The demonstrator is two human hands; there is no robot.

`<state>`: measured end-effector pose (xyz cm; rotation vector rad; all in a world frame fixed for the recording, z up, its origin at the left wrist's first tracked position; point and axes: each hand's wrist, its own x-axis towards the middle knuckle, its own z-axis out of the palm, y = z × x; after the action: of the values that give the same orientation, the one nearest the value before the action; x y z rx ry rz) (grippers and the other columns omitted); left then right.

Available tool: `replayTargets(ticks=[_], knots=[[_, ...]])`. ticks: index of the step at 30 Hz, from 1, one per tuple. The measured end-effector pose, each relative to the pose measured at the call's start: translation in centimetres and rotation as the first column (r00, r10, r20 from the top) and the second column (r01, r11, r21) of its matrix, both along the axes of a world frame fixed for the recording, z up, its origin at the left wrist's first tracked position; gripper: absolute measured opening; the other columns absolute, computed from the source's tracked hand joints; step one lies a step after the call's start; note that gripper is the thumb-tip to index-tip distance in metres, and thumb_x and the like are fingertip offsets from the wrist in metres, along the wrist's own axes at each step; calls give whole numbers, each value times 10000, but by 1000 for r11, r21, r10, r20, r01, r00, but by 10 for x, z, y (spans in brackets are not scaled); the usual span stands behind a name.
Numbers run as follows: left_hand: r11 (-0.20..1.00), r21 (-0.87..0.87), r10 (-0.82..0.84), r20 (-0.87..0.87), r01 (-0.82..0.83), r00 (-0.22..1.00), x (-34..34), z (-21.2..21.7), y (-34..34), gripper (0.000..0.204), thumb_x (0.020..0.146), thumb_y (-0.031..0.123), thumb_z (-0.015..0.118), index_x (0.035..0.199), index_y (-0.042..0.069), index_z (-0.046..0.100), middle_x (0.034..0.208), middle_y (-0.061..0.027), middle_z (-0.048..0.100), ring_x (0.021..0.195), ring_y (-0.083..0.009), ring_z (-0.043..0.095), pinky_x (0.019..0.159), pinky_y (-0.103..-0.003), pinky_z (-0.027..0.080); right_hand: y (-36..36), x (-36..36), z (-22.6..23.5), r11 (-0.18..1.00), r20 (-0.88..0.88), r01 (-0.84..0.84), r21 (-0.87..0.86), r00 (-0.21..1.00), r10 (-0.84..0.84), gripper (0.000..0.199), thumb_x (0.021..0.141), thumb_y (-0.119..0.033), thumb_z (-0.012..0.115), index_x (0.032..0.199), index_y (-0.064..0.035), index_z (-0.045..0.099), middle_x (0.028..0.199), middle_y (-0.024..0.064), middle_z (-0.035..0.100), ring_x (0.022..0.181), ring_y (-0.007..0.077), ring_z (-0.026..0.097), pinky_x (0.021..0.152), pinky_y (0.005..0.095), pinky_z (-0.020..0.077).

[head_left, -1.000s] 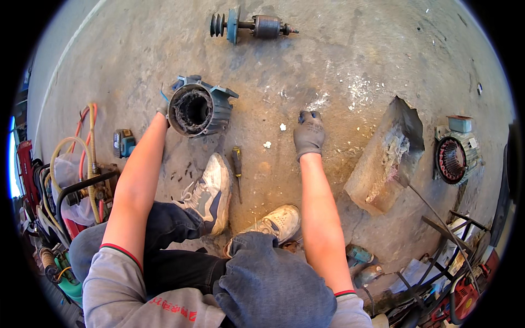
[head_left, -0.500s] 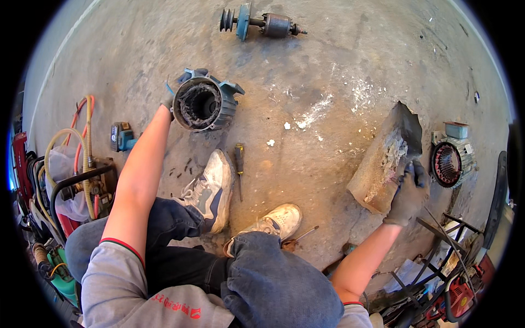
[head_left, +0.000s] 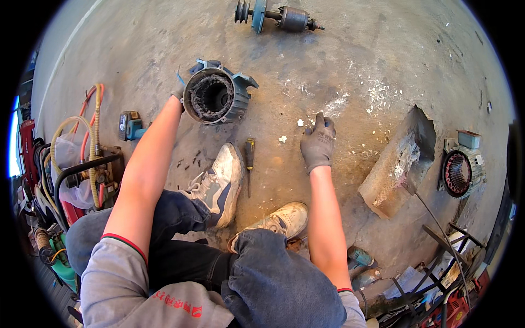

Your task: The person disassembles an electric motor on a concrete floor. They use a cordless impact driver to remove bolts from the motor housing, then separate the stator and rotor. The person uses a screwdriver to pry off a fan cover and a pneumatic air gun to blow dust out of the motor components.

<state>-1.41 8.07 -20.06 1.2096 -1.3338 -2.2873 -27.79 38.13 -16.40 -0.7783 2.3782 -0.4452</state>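
bright even daylight, soft shadows, sharp focus, heavy fisheye rim bending

Blue-grey motor housing [head_left: 216,98], grey-gloved right hand [head_left: 318,143]

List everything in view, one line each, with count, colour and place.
Grey-blue metal motor housing: 1, on its side, upper centre-left of the floor.
Rotor shaft with blue fan: 1, top centre.
Black-and-yellow screwdriver: 1, between the shoes and the gloved hand.
Grey stone block: 1, right.
Motor with red windings: 1, far right.
Blue power tool: 1, left.
Yellow and orange hoses: several, far left.
White shoes: 2, centre.
Left hand: at the housing's rim.
Right hand: grey glove, on the floor.
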Motion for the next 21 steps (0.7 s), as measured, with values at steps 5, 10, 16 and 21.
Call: replayTargets(ticks=[5, 10, 16, 21], knots=[[999, 53, 6, 12, -7, 1000, 24, -13, -10, 366, 1037, 212, 458, 1364, 68, 538, 1303, -82, 615, 1113, -161, 629, 989, -322, 519, -8, 25, -17, 962, -1, -244, -123, 969, 245, 505, 819, -51, 606, 1321, -42, 548, 1309, 179, 529, 1196, 389, 505, 1016, 445, 452], [998, 66, 24, -29, -22, 999, 13, -7, -4, 376, 1038, 213, 467, 1377, 60, 519, 1302, -100, 615, 1092, -171, 645, 964, -326, 542, 10, 41, -19, 917, 49, -335, -216, 934, 353, 490, 807, -70, 626, 1290, -21, 565, 1280, 200, 536, 1188, 391, 503, 1010, 440, 455], [967, 228, 111, 28, -114, 993, 32, -13, -15, 389, 1002, 141, 528, 1379, 52, 501, 1204, -61, 628, 1095, -143, 605, 973, -314, 507, 9, 60, -24, 896, 1, -396, -201, 914, 405, 401, 822, -85, 622, 1223, -69, 624, 1213, 146, 582, 1107, 350, 567, 940, 421, 499], [990, 51, 110, 286, -129, 952, 33, -12, -5, 374, 997, 148, 538, 1359, 55, 520, 1192, -57, 634, 1080, -141, 607, 959, -312, 509, 14, 57, -33, 867, -50, -490, -96, 872, 487, 306, 832, -91, 589, 1131, -101, 654, 1133, 130, 599, 1045, 326, 604, 874, 408, 527]])
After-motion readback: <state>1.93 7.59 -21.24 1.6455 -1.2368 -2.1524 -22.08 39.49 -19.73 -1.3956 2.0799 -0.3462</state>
